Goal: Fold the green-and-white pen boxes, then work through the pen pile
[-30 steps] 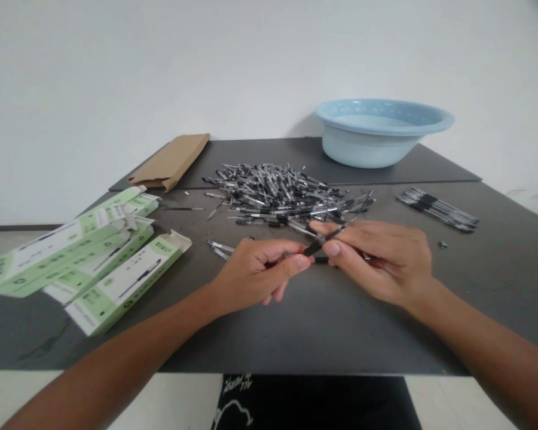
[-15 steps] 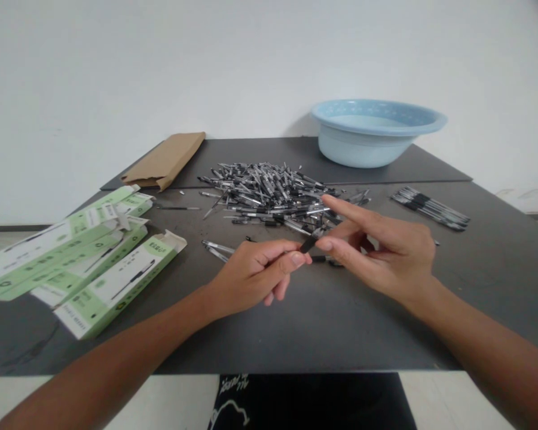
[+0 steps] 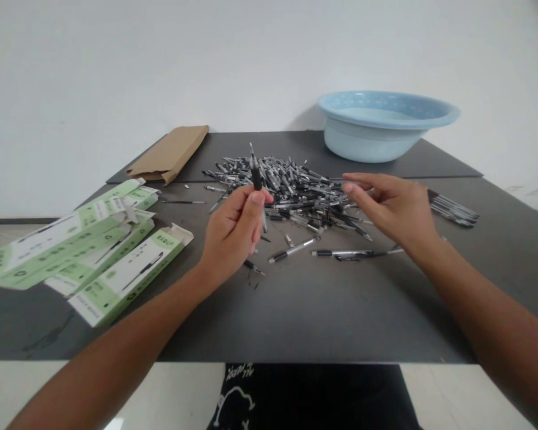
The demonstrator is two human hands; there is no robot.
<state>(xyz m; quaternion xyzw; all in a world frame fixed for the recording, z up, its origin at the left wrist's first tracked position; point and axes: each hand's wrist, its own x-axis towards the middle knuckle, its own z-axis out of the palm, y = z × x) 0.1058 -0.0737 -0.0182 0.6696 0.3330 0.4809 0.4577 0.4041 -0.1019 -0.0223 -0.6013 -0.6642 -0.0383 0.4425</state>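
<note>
My left hand (image 3: 233,230) is closed around a pen (image 3: 256,173) with a black grip, its pointed end up and the lower part partly hidden by my fingers. To the right, my right hand (image 3: 394,209) hovers over the table with thumb and forefinger a little apart, and no object shows between them. Behind both hands lies a heap of clear and black pens (image 3: 282,179). A single clear pen (image 3: 295,249) rests in front of the heap, with another pen (image 3: 343,253) to its right. Beyond my right wrist is a neat row of pens (image 3: 455,210), partly covered.
Green and white pen boxes (image 3: 132,275) are stacked at the left, overlapping each other. A brown paper envelope (image 3: 170,152) lies behind them. At the back right stands a light blue basin (image 3: 367,140). The dark table (image 3: 305,322) ends near my lap.
My hands have moved apart. The left one has shifted left and tilted the pen upright; the right one has drawn up and away from the pen, over to the right.
</note>
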